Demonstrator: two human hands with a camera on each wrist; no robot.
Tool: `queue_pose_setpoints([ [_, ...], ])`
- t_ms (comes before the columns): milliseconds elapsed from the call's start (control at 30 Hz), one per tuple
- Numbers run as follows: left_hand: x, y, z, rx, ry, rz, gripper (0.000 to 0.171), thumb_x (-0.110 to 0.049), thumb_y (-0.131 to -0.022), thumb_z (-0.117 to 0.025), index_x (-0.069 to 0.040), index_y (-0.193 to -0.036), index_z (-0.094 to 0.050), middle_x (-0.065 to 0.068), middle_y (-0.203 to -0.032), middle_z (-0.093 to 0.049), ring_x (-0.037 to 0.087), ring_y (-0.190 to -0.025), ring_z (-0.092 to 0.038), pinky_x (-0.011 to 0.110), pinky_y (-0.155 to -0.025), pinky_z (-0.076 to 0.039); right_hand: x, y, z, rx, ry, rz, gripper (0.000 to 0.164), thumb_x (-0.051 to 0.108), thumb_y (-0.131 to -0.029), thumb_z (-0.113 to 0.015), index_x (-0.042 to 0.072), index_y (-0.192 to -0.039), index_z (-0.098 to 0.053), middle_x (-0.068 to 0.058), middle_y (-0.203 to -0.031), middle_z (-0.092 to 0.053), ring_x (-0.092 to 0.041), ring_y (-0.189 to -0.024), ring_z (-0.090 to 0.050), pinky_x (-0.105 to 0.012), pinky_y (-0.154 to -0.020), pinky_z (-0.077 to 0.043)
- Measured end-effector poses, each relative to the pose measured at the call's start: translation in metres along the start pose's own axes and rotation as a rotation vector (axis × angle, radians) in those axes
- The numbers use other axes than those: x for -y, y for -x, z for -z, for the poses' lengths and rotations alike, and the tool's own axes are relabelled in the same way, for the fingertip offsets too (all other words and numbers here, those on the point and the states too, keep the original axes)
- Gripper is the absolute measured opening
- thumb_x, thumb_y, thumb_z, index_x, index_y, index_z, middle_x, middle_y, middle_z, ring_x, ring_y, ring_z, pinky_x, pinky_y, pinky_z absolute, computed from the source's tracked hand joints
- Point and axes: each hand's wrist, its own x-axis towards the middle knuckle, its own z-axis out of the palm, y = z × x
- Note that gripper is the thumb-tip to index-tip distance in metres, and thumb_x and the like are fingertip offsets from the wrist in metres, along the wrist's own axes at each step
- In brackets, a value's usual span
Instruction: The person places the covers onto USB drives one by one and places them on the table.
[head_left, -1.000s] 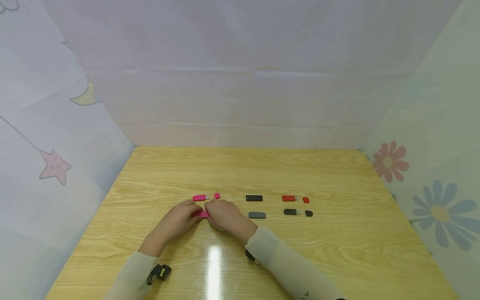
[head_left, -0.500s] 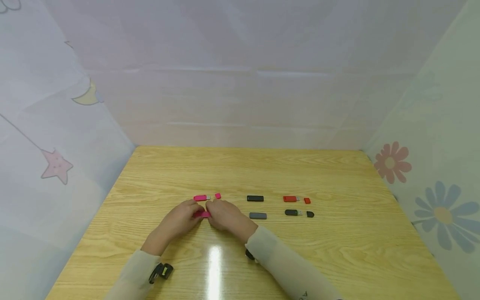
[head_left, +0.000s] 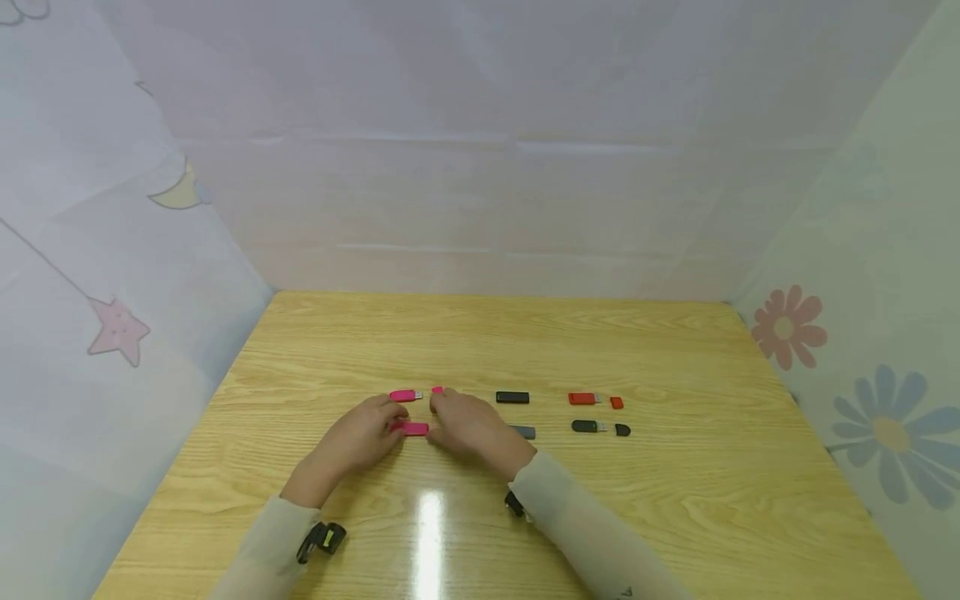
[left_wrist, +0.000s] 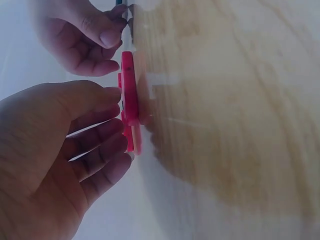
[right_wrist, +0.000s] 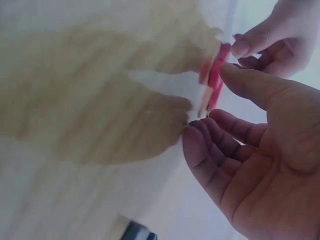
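While right hand (head_left: 467, 422) gapes, left hand (head_left: 363, 432) pinches one of six USB sticks (head_left: 417, 429), three caps (head_left: 617, 402) loose.

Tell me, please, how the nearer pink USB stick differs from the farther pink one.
The farther pink USB stick bares a metal plug; the nearer pink USB stick shows none. In the head view, the left hand partly covers the nearer stick but leaves the farther one visible. Both have bright pink bodies.
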Motion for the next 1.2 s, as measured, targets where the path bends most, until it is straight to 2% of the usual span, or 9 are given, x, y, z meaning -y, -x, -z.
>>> queue_pose_setpoints([
  [133,0.001,-0.001,0.004,-0.010,-0.019,0.022,0.024,-0.017,-0.091,-0.075,-0.007,-0.113,-0.072,0.004,-0.106,-0.066,0.022,-0.101,-0.063,0.041,-0.088,-0.056,-0.006,0.000,0.006,-0.022,0.010,-0.005,0.037,0.037,-0.097,-0.067,0.013,-0.124,-0.061,-0.003,-0.113,-0.061,-0.019,-0.095,-0.064,-0.035,-0.079,-0.056],
  [267,0.000,-0.005,0.009,-0.022,-0.028,0.034,0.028,-0.020,-0.094,-0.072,-0.007,-0.119,-0.070,0.007,-0.114,-0.066,0.027,-0.111,-0.062,0.044,-0.094,-0.054,-0.009,-0.002,0.013,-0.041,0.003,-0.015,0.040,0.031,-0.099,-0.064,0.011,-0.133,-0.057,-0.004,-0.116,-0.060,-0.018,-0.098,-0.062,-0.035,-0.081,-0.056],
  [367,0.000,-0.009,0.013,-0.022,-0.013,0.038,0.031,-0.020,-0.095,-0.071,-0.005,-0.122,-0.069,0.009,-0.120,-0.065,0.029,-0.116,-0.059,0.047,-0.098,-0.052,-0.009,-0.003,0.017,-0.048,-0.010,-0.020,0.040,0.028,-0.098,-0.064,0.010,-0.133,-0.057,-0.005,-0.113,-0.059,-0.016,-0.091,-0.059,-0.033,-0.078,-0.054],
  [500,0.000,-0.015,0.016,-0.009,-0.015,0.042,0.033,-0.022,-0.095,-0.072,-0.004,-0.122,-0.068,0.010,-0.121,-0.064,0.030,-0.117,-0.059,0.047,-0.097,-0.053,-0.009,-0.007,0.018,-0.060,-0.018,-0.020,0.037,0.025,-0.098,-0.063,0.011,-0.132,-0.058,-0.004,-0.112,-0.058,-0.015,-0.085,-0.056,-0.030,-0.074,-0.052],
  [700,0.002,-0.028,0.016,0.020,-0.028,0.050,0.034,-0.023,-0.094,-0.072,-0.004,-0.123,-0.068,0.011,-0.121,-0.063,0.030,-0.117,-0.058,0.045,-0.099,-0.052,-0.008,-0.016,0.020,-0.043,-0.019,-0.030,0.038,0.022,-0.098,-0.065,0.012,-0.133,-0.057,-0.003,-0.114,-0.058,-0.014,-0.084,-0.056,-0.029,-0.075,-0.052],
  [933,0.003,-0.037,0.014,0.054,-0.005,0.084,0.038,-0.022,-0.094,-0.073,-0.004,-0.127,-0.065,0.012,-0.127,-0.062,0.033,-0.122,-0.056,0.048,-0.102,-0.050,-0.006,-0.025,0.017,-0.026,0.030,-0.029,0.036,0.020,-0.098,-0.066,0.012,-0.131,-0.059,-0.003,-0.114,-0.057,-0.014,-0.084,-0.056,-0.029,-0.075,-0.052],
  [1200,0.010,-0.042,0.010,0.087,-0.011,0.124,0.037,-0.019,-0.093,-0.072,-0.003,-0.126,-0.066,0.011,-0.123,-0.062,0.030,-0.117,-0.057,0.046,-0.098,-0.051,-0.004,-0.034,0.015,-0.013,0.049,-0.050,0.023,0.018,-0.098,-0.065,0.012,-0.120,-0.061,-0.002,-0.106,-0.054,-0.014,-0.082,-0.054,-0.029,-0.071,-0.050],
])
